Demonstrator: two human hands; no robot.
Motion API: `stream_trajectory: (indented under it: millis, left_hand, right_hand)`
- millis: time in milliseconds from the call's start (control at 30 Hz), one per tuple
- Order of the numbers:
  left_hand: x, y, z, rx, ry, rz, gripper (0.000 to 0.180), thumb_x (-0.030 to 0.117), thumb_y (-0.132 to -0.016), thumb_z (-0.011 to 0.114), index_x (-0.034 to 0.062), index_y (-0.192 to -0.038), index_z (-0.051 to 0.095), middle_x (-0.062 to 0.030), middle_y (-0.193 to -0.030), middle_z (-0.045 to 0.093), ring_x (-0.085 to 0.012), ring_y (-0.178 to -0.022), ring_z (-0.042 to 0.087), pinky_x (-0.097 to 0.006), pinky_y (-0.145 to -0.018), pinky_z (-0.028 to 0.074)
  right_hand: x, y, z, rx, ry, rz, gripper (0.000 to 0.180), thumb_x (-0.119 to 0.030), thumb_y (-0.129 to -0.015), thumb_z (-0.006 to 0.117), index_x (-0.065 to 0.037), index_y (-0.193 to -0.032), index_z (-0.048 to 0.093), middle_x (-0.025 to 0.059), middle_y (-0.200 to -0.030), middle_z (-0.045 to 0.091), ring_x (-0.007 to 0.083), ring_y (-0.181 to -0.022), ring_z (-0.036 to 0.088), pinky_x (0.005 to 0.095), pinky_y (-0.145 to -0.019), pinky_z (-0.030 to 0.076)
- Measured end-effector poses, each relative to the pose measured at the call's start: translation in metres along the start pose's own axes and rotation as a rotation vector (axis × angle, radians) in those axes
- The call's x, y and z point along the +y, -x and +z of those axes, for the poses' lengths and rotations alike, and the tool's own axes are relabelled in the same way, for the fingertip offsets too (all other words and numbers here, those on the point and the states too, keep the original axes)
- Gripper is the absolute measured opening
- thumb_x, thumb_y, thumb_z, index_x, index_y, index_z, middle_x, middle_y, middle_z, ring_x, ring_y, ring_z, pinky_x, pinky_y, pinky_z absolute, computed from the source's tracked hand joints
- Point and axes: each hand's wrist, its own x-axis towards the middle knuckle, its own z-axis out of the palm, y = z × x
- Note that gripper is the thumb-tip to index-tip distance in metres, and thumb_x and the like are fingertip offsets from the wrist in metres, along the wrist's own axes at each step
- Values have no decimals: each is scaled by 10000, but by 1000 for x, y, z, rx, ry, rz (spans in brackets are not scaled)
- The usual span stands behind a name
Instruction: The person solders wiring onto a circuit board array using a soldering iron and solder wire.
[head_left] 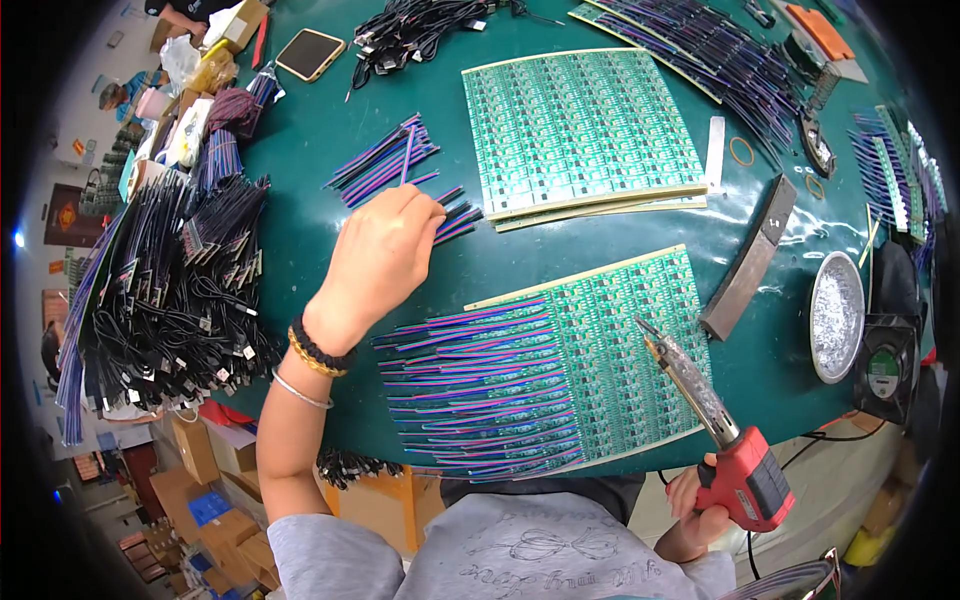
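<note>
Panel (pixel 640 350) at lower centre: wire run (pixel 480 390) covers its left part, looks nearly done; right part bare. Stack (pixel 585 130), upper centre: no wires visible, so presumably left to do. Left hand (pixel 385 255): fingers drawn together at loose wires (pixel 385 160), can't tell what's pinched. Right hand (pixel 690 505) wraps red soldering gun (pixel 755 490). Gun label, shirt (pixel 530 555) print: illegible from here.

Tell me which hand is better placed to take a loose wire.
Left, likely: the left hand is at the loose wires, while the right hand holds the red soldering gun.
</note>
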Motion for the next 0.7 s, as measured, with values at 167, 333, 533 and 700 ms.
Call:
stream_trajectory:
  millis: [167,333,533,700]
  left_hand:
    - [-3,-10,-5,-148,67,-22,35,26,-844,638,-7,-849,649,-154,-826,626,-362,-800,630,-447,-697,518]
    - [-3,-13,-9,-162,16,52,76,41,-845,633,-15,-797,613,-157,-798,610,-362,-780,624,-453,-676,513]
    - [-3,-18,-12,-283,-86,66,50,42,-839,651,0,-844,624,-138,-804,619,-348,-779,616,-440,-685,504]
    - [2,-19,-10,-243,-116,68,57,39,-841,635,3,-838,592,-143,-786,611,-352,-763,613,-450,-671,498]
  right_hand:
    - [0,-5,2,-26,-67,-16,859,-652,-915,545,82,-1339,408,-23,-503,449,101,-389,423,248,-433,403]
    - [-15,-19,19,-45,-47,-20,836,-631,-926,548,86,-1335,416,-24,-506,456,96,-392,431,244,-434,405]
    - [-18,-25,21,-49,0,-50,833,-632,-928,543,86,-1332,416,-29,-484,450,87,-382,429,233,-426,396]
    - [-19,-24,18,-50,-22,-45,831,-629,-929,544,89,-1328,415,-30,-486,455,85,-382,431,229,-423,393]
